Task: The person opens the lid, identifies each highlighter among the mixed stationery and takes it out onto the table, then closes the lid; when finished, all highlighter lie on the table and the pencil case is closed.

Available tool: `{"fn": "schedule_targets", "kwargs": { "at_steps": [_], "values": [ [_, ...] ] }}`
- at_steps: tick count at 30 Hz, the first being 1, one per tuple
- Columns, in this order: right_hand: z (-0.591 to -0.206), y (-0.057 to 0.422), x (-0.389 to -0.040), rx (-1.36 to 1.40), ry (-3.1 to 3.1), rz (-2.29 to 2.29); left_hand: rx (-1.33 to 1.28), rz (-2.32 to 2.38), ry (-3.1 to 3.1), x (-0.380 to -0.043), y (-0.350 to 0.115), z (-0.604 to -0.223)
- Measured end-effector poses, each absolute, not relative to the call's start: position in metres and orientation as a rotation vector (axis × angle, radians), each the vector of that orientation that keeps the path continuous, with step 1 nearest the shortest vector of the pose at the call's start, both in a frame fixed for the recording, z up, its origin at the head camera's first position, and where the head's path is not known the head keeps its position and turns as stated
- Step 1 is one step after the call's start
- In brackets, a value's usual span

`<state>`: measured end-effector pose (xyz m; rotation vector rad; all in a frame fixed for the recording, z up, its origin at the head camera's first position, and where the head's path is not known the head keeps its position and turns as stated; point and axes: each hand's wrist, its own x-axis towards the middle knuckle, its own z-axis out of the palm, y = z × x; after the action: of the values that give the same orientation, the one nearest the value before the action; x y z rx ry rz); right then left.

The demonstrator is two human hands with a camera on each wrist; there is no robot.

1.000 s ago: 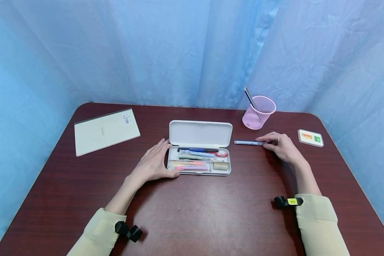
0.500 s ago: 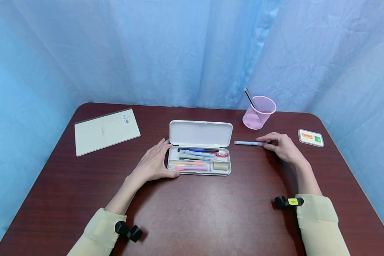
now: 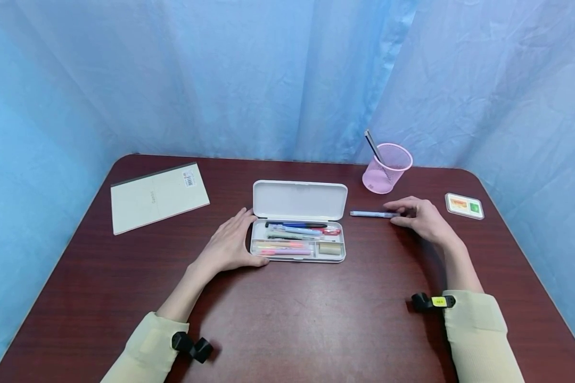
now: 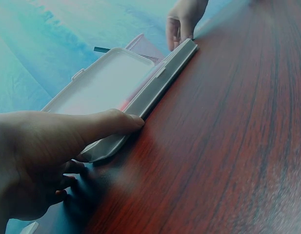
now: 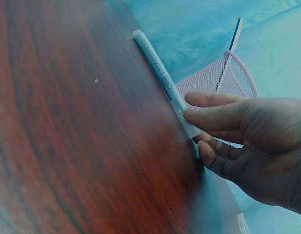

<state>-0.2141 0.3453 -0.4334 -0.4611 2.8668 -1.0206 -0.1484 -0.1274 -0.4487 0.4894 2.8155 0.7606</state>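
Observation:
My left hand (image 3: 229,242) holds the left end of an open white pencil case (image 3: 333,259), thumb along its front wall and fingers at its far left corner. Its lid (image 3: 300,199) stands raised at the back. Inside lie several pens (image 3: 294,230) and markers, with a beige block-like piece (image 3: 330,248) in the right front compartment. To the right, a light blue capped pen (image 3: 368,214) lies on the table. My right hand (image 3: 424,221) is at the pen's right end, fingers on the far side and thumb on the near side, spread slightly apart around the cap (image 5: 189,127).
Behind the pen stands a pink mesh pen cup (image 3: 380,178) with dark and silver sticks leaning in it. A small clear case with orange and green pieces (image 3: 465,206) lies far right. A cream notebook (image 3: 160,198) lies at the left. Blue curtains (image 3: 287,80) surround the table.
My right thumb has drawn a little away from the pen, widening the gap to the fingers. The pen, the pencil case and my left hand stay in place.

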Motion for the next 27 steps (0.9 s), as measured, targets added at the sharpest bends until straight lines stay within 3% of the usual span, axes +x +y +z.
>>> {"fn": "schedule_targets", "kwargs": {
  "at_steps": [10,18,27],
  "values": [
    [-0.412,0.318,-0.206,-0.398,3.044,-1.141,0.483,0.756,2.816,-0.148,-0.127,-0.449],
    [-0.397,0.261,-0.191,-0.641,2.979,-1.397,0.485,0.776,2.81,-0.148,-0.128,-0.448],
    [-0.402,0.202,-0.173,-0.979,2.762,-1.175,0.485,0.779,2.805,-0.148,-0.128,-0.447]
  ]
}}
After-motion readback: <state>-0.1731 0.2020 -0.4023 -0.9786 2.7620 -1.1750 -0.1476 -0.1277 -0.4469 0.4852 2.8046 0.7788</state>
